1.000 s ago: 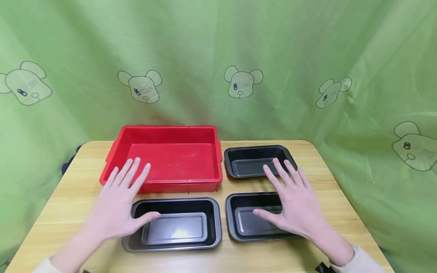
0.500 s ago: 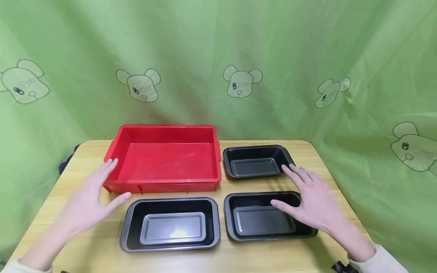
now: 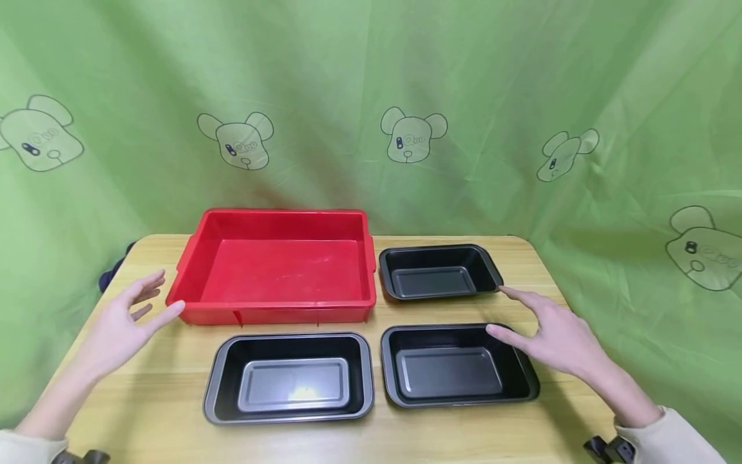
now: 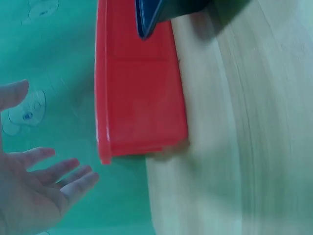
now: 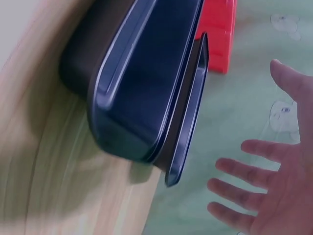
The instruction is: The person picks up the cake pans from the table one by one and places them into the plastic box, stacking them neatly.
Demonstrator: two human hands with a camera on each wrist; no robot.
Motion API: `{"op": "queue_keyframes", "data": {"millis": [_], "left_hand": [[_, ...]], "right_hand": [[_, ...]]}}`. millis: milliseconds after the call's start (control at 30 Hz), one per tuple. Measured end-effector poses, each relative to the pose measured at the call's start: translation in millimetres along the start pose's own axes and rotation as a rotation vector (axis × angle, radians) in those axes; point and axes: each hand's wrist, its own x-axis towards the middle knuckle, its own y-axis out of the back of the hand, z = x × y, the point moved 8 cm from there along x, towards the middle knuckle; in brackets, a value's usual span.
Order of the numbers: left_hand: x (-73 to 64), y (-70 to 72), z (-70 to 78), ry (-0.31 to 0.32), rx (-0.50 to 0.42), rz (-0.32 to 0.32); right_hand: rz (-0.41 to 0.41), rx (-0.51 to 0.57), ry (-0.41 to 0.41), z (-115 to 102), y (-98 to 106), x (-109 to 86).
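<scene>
My left hand [image 3: 118,332] hovers with loosely bent fingers at the front left corner of a large red rectangular tray [image 3: 290,274] and holds nothing. On the other side, my right hand [image 3: 561,336] is held with fingers spread above the right end of a dark loaf pan [image 3: 449,374], its palm bare in the right wrist view. Beyond that hand's fingertips, a similar loaf pan [image 3: 431,282] sits at the back right. Another loaf pan [image 3: 292,385], greyer at the rim, lies in front of the red tray. Both pans and tray show bare bottoms.
All the containers stand on a light wooden table [image 3: 406,441] with rounded back corners. A green curtain [image 3: 324,96] printed with bear heads hangs behind it and along both sides. Dark camera mounts [image 3: 608,449] show at the wrists.
Both hands have moved outward, away from each other, the left off the near left pan and the right toward the table's right side. The tray and pans have stayed in place.
</scene>
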Motion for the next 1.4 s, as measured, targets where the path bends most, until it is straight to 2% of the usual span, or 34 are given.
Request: {"op": "queue_keyframes", "data": {"millis": [200, 433, 567, 733, 833, 900, 1033, 1100, 1400], "left_hand": [[7.6, 5.1, -25.2, 0.084, -0.049, -0.013], [12.0, 6.8, -43.9, 0.108, -0.183, 0.020], [14.7, 3.5, -48.7, 0.108, -0.306, 0.024], [17.4, -2.8, -53.7, 0.126, -0.518, 0.013], [18.1, -6.1, -55.7, 0.145, -0.587, 0.009], [18.6, -8.4, -57.4, 0.162, -0.581, 0.006], [19.6, -11.6, -59.4, 0.178, -0.472, -0.001], [20.7, -12.9, -60.5, 0.184, -0.445, -0.003], [24.4, -16.5, -61.9, 0.183, -0.416, 0.000]], "right_hand": [[-0.008, 0.092, -0.006, 20.5, -3.6, 6.7], [-0.022, 0.126, 0.000, 39.1, -12.4, 12.4], [-0.040, 0.162, 0.006, 46.7, -20.4, 14.3], [-0.073, 0.187, -0.007, 56.7, -34.0, 16.8], [-0.084, 0.192, -0.012, 61.8, -41.3, 18.1], [-0.078, 0.193, -0.010, 64.3, -44.6, 18.9], [-0.074, 0.186, 0.002, 67.1, -51.7, 21.7], [-0.082, 0.180, 0.003, 67.4, -55.9, 22.9], [-0.072, 0.141, 0.028, 63.4, -66.8, 27.1]]}}
